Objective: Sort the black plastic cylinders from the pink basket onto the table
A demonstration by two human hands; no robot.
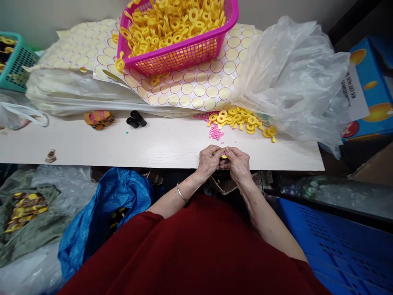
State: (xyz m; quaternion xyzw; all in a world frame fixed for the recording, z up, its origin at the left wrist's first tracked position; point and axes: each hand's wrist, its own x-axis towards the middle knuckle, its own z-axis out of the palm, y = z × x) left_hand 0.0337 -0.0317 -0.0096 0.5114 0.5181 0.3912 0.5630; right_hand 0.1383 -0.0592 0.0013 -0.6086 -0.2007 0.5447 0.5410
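My left hand (209, 159) and my right hand (240, 162) meet at the front edge of the white table (172, 143). Fingers of both are pinched round a small yellow plastic piece (224, 156), with a bit of pink showing at its top. Most of it is hidden by my fingertips. Just beyond my hands lie tiny pink pieces (216, 132), loosely scattered. Behind them is a heap of yellow plastic rings with short handles (236, 118).
A pink basket (181, 61) full of yellow rings stands on sheets of round stickers (196, 88). Clear plastic bags (285, 73) bulge at the right, beside a blue box (373, 98). Two black cylinders (136, 119) lie left of centre. Below are a blue sack (89, 221) and blue crate (337, 246).
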